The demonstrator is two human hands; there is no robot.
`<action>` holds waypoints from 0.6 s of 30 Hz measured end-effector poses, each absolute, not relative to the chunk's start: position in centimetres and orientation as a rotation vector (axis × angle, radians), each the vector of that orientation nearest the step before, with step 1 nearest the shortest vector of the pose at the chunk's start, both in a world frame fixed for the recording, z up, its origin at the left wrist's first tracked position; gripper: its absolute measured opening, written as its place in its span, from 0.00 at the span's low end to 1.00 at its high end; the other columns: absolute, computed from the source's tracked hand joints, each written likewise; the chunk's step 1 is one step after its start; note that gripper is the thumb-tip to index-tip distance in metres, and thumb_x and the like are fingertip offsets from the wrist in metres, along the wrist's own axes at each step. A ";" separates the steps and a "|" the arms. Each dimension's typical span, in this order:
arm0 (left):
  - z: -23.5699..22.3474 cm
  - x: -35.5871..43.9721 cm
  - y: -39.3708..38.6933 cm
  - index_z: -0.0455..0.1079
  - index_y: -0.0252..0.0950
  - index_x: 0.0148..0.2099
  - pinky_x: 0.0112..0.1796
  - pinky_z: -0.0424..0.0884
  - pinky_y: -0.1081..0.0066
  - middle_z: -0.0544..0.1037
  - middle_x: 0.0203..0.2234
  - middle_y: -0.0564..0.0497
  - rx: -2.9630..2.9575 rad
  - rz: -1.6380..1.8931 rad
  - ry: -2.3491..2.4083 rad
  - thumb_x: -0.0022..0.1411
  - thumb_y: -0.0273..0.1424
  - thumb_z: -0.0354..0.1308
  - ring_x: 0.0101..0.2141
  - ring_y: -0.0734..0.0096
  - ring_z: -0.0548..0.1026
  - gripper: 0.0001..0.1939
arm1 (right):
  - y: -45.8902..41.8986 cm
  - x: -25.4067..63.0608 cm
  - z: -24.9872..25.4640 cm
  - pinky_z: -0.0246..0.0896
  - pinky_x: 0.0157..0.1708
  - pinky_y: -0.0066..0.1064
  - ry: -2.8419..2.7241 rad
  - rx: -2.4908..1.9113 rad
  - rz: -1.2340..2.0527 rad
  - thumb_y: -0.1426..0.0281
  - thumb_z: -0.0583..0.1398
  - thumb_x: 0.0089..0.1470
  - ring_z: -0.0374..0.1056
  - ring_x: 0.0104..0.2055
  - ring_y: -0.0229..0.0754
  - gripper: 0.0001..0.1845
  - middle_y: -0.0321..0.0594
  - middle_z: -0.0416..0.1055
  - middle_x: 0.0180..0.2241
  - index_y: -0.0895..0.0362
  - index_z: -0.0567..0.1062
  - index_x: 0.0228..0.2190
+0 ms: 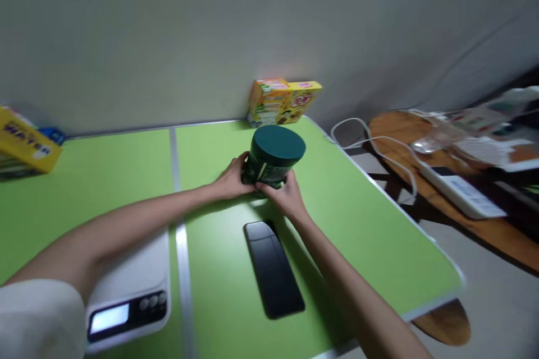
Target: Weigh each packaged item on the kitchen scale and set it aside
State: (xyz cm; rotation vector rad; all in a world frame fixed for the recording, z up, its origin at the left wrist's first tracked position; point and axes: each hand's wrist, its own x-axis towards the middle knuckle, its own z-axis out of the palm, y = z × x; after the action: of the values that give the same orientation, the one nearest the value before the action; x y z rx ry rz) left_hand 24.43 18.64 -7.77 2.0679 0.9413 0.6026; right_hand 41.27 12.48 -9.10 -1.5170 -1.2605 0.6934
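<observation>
A dark green lidded canister (275, 151) stands near the middle of the table, its wide round lid facing up. My left hand (236, 180) wraps its left side low down, and my right hand (284, 193) grips the lower right side. Both thumbs meet at the front of the canister. Whether its base touches the table I cannot tell. Closer to me, between my forearms, lies a black smartphone (273, 269). Under my left forearm sits a white kitchen scale (138, 275) with a lit display, partly covered by the arm.
Two yellow and orange boxes (284, 104) stand at the back edge by the wall. At far left is a yellow carton (25, 143). A metal strip crosses the green table (357, 252). Beyond its right edge, a wooden surface (446, 190) bears a power strip (463, 193) and white cables.
</observation>
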 end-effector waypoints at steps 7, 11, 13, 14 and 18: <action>-1.4 9.0 10.4 0.50 0.36 0.61 0.57 0.66 0.52 0.67 0.57 0.37 1.953 0.713 1.060 0.48 0.41 0.68 0.57 0.50 0.67 0.43 | 7.0 29.6 -3.9 0.69 0.45 0.52 -1.576 -1.348 0.868 0.55 0.72 0.36 0.70 0.47 0.57 0.35 0.49 0.73 0.45 0.54 0.69 0.44; 0.7 2.7 5.5 0.50 0.39 0.63 0.52 0.71 0.51 0.68 0.56 0.39 1.873 0.704 1.341 0.46 0.43 0.70 0.55 0.48 0.70 0.47 | 5.4 24.3 -2.5 0.65 0.52 0.56 -1.791 -1.183 0.930 0.55 0.71 0.37 0.65 0.55 0.61 0.38 0.52 0.68 0.51 0.53 0.68 0.49; 0.7 0.8 3.9 0.52 0.39 0.62 0.51 0.72 0.51 0.70 0.55 0.39 1.835 0.716 1.443 0.44 0.44 0.71 0.54 0.46 0.71 0.48 | 5.1 22.6 -2.8 0.63 0.54 0.57 -1.877 -1.101 0.938 0.53 0.71 0.38 0.62 0.58 0.62 0.39 0.53 0.67 0.53 0.53 0.67 0.51; 0.6 0.1 3.2 0.53 0.38 0.62 0.50 0.72 0.50 0.70 0.55 0.38 1.818 0.720 1.474 0.44 0.45 0.71 0.54 0.45 0.71 0.48 | 5.0 21.9 -3.1 0.63 0.53 0.58 -1.915 -1.073 0.949 0.52 0.70 0.39 0.62 0.58 0.62 0.39 0.52 0.67 0.53 0.52 0.68 0.50; -0.9 -1.6 1.8 0.52 0.38 0.64 0.48 0.74 0.49 0.71 0.54 0.38 1.750 0.727 1.518 0.43 0.46 0.71 0.53 0.44 0.71 0.50 | 4.8 20.3 -4.6 0.67 0.49 0.58 -2.038 -1.058 0.970 0.51 0.68 0.43 0.66 0.54 0.62 0.35 0.50 0.70 0.47 0.51 0.69 0.51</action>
State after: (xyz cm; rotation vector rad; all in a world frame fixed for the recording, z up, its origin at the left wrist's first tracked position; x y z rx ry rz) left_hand -1.61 1.75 -0.86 1.7498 1.5183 0.7271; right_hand 20.27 4.76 -4.64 -1.0578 -2.0379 0.9697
